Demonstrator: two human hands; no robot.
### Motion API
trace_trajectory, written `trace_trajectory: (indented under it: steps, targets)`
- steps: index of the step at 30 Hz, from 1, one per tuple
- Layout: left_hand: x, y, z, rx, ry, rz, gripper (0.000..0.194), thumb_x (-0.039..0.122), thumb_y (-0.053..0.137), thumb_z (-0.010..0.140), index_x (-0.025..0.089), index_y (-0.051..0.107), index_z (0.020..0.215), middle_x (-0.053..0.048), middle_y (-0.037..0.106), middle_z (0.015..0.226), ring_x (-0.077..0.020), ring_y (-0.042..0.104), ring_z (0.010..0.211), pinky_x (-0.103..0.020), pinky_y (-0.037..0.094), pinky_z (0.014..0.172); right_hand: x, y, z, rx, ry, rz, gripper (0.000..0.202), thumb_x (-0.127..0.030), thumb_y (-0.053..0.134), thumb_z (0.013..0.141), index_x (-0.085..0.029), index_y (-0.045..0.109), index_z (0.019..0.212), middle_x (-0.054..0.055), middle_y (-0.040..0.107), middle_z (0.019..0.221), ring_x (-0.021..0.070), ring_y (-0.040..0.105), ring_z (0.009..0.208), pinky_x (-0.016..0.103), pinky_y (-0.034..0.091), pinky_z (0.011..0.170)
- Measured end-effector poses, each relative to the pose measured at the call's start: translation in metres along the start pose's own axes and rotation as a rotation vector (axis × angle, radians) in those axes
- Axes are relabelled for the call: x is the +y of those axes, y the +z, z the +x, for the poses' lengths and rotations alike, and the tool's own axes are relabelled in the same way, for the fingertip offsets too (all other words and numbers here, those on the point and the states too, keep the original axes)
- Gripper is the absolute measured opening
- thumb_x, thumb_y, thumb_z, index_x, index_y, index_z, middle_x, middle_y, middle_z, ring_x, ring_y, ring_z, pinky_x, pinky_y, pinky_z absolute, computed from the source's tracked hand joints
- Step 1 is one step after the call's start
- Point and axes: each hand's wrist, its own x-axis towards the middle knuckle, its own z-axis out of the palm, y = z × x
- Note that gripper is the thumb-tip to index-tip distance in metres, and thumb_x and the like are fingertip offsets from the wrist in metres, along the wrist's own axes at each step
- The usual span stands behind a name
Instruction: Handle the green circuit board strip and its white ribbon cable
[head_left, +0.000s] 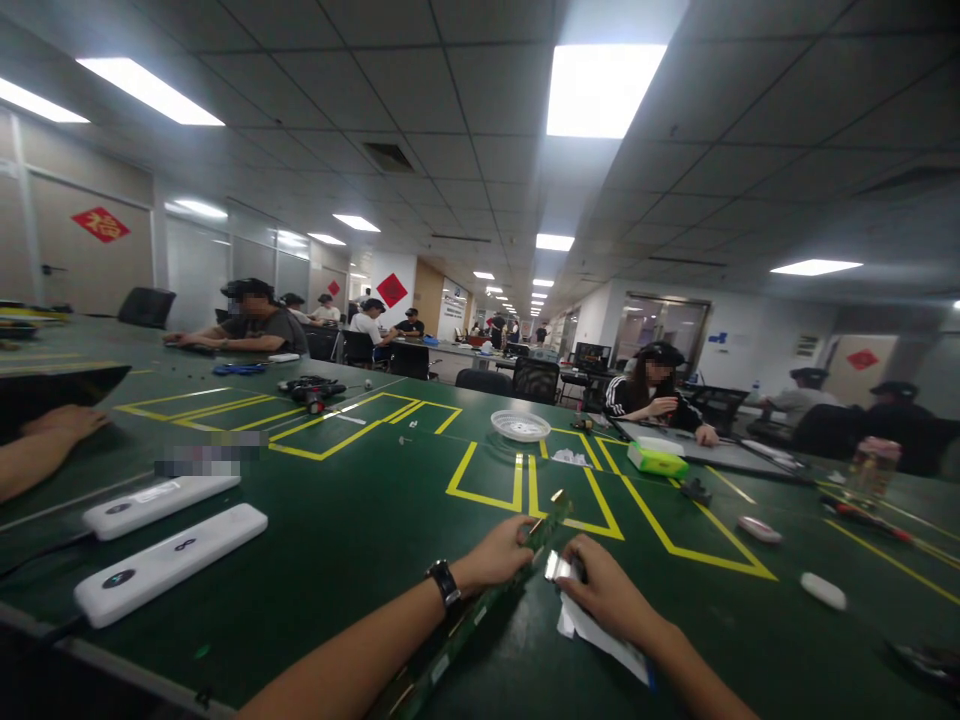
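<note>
My left hand, with a black-strapped watch at the wrist, is closed around a long, narrow green circuit board. The board stands tilted on edge and runs toward me beneath my forearm. Just right of its far end, my right hand pinches a small shiny silver piece, whose kind I cannot make out. A crumpled white sheet trails under the right hand; whether the fingers also grip it is unclear.
Two white power banks with cables lie at left. Ahead are a white round dish, a bright green pack and yellow tape outlines. White oval items lie at right. People sit around the table; a neighbour's hand is at far left.
</note>
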Motion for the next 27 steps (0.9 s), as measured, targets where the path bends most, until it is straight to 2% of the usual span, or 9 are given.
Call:
trace_trajectory:
  steps: [3,6,10,15,21,27]
  targets:
    - [0.005,0.004,0.003,0.06,-0.068,-0.284,0.035,0.018,0.052,0.079,0.012,0.059,0.113,-0.002,0.062,0.08,-0.0116,0.056,0.066,-0.021,0.042,0.06,-0.004,-0.002,0.004,-0.001,0.079,0.206,0.016,-0.033,0.06,0.079,-0.018,0.056,0.078,0.002,0.061,0.076,0.0182,0.055,0.073,0.028,0.042,0.066]
    - [0.01,0.007,0.003,0.1,-0.146,-0.538,0.032,0.025,0.053,0.082,0.013,0.056,0.111,-0.003,0.063,0.083,-0.0109,0.058,0.065,-0.021,0.045,0.06,-0.013,-0.002,0.007,-0.049,0.152,0.519,0.032,-0.048,0.057,0.082,-0.017,0.057,0.074,-0.002,0.057,0.064,0.0138,0.052,0.059,0.024,0.039,0.055]
    - [0.01,0.009,0.002,0.107,-0.202,-0.593,0.032,0.032,0.053,0.084,0.016,0.051,0.111,0.001,0.061,0.074,-0.0083,0.053,0.051,-0.019,0.043,0.05,-0.023,0.007,0.006,-0.118,0.226,0.802,0.042,-0.057,0.059,0.08,-0.016,0.056,0.07,-0.004,0.051,0.052,0.0085,0.042,0.045,0.021,0.03,0.046]
    - [0.005,0.012,0.001,0.093,-0.148,-0.582,0.026,0.037,0.049,0.087,0.019,0.048,0.105,0.003,0.059,0.072,-0.0087,0.054,0.052,-0.019,0.044,0.05,-0.025,0.015,0.003,-0.109,0.229,0.867,0.044,-0.057,0.059,0.08,-0.015,0.057,0.069,-0.003,0.053,0.052,0.0077,0.043,0.045,0.02,0.029,0.046]
    - [0.006,0.014,-0.002,0.067,-0.104,-0.572,0.032,0.043,0.052,0.086,0.018,0.049,0.106,-0.001,0.062,0.082,-0.0114,0.06,0.066,-0.022,0.047,0.06,-0.025,0.012,0.004,-0.049,0.246,0.889,0.042,-0.054,0.061,0.079,-0.015,0.057,0.067,-0.004,0.053,0.053,0.0077,0.044,0.044,0.02,0.032,0.045]
    - [0.008,0.013,-0.003,0.036,-0.061,-0.595,0.04,0.05,0.055,0.084,0.018,0.046,0.105,-0.002,0.063,0.083,-0.0122,0.06,0.066,-0.023,0.047,0.06,-0.025,0.011,0.004,-0.028,0.237,0.888,0.039,-0.05,0.06,0.081,-0.015,0.057,0.066,-0.004,0.053,0.052,0.0076,0.044,0.043,0.02,0.032,0.045]
